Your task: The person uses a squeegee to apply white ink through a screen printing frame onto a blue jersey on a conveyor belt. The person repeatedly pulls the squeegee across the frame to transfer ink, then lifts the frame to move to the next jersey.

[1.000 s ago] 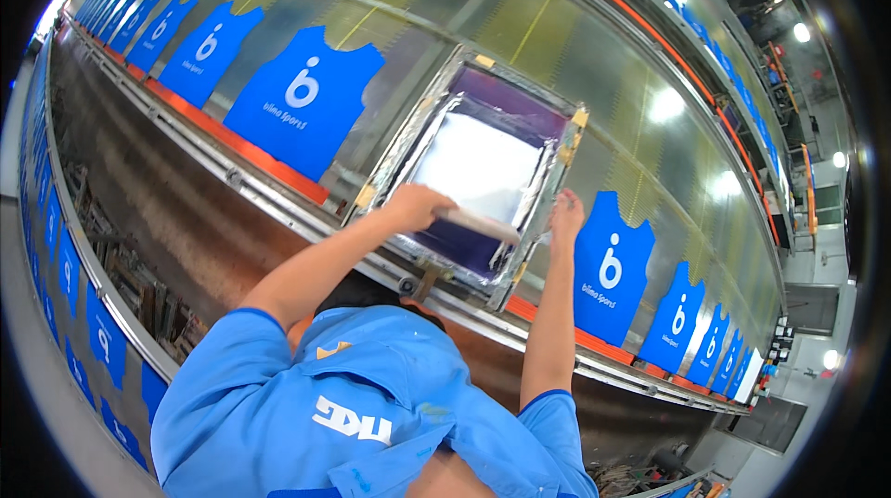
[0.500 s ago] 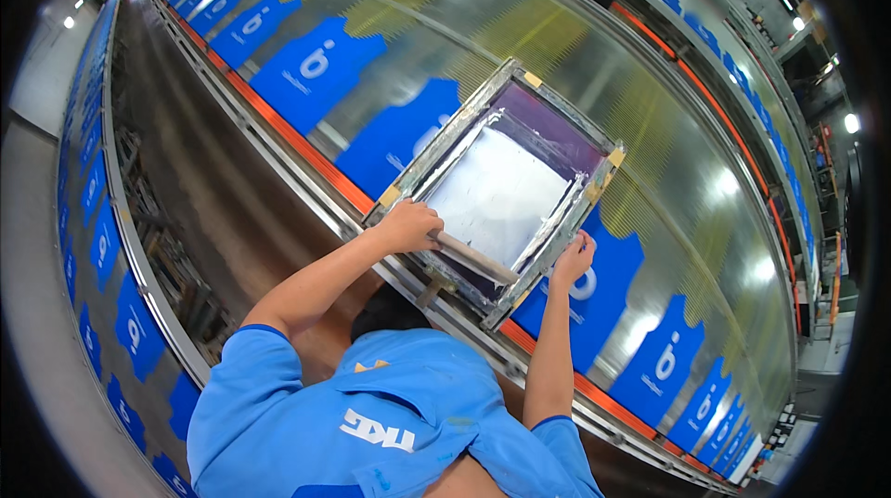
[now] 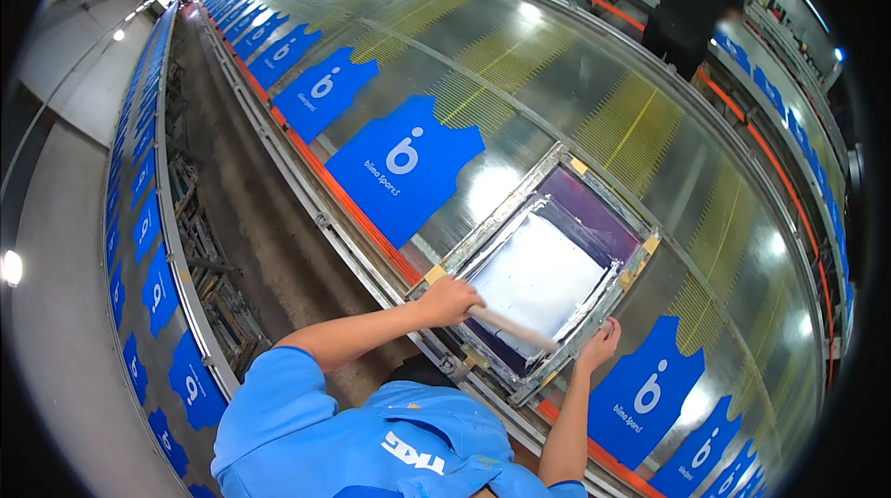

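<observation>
My left hand (image 3: 450, 302) is closed round the left end of a long wooden-handled squeegee (image 3: 513, 327). The squeegee slants across the near end of a printing screen (image 3: 457, 253), somewhat blurred. Thick white ink (image 3: 546, 277) covers much of the mesh, with a dark purple strip (image 3: 591, 211) at the far end. My right hand (image 3: 601, 344) grips the screen's right frame edge, fingers bent over it. The screen lies on the long table; what is under it is hidden. Blue vest-shaped cloth pieces with white prints lie on either side, one to the left (image 3: 401, 168), another to the right (image 3: 647, 388).
Orange edging and a metal rail (image 3: 325, 219) run along the near side of the shiny table (image 3: 520, 62). Behind me on the left stands another table (image 3: 186, 289) with more blue pieces. A person in a dark shirt (image 3: 696, 1) stands beyond the table's far edge.
The view has shifted. The screen has moved right along the table, off the left blue piece, which now shows whole. The piece right of it is also uncovered. Both hands keep their holds.
</observation>
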The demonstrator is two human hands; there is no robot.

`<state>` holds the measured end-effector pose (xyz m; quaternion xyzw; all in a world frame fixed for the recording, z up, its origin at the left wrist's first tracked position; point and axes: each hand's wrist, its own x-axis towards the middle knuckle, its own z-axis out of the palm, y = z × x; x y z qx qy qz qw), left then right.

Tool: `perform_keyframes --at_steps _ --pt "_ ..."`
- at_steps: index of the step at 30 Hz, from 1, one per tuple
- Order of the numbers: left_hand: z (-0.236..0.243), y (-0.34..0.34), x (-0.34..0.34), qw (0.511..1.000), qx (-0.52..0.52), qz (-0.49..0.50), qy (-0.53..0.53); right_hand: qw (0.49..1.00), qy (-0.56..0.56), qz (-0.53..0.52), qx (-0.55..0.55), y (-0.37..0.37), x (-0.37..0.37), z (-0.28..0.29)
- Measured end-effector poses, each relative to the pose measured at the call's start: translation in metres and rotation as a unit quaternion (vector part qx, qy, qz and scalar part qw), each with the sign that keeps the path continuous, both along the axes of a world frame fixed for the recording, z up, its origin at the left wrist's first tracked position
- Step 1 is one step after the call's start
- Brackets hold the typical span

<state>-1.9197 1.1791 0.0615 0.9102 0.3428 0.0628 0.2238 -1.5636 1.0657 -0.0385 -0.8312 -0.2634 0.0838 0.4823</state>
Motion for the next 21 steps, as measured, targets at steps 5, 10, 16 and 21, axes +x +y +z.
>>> perform_keyframes --at_steps 5,10,16,21 --pt "-0.028 0.112 0.071 0.999 -0.011 0.006 0.030 0.982 0.036 0.129 -0.130 -0.003 0.023 0.034" --pt "0.003 0.228 0.161 0.987 -0.040 -0.058 0.147 0.932 -0.236 0.220 -0.166 0.089 0.032 0.141" --pt "-0.010 0.252 0.204 0.984 -0.033 -0.088 0.149 0.846 -0.156 0.304 -0.410 0.186 0.070 0.122" --pt "-0.080 0.238 0.158 0.995 -0.009 -0.058 0.076 0.863 -0.234 0.324 -0.309 0.169 0.047 0.078"
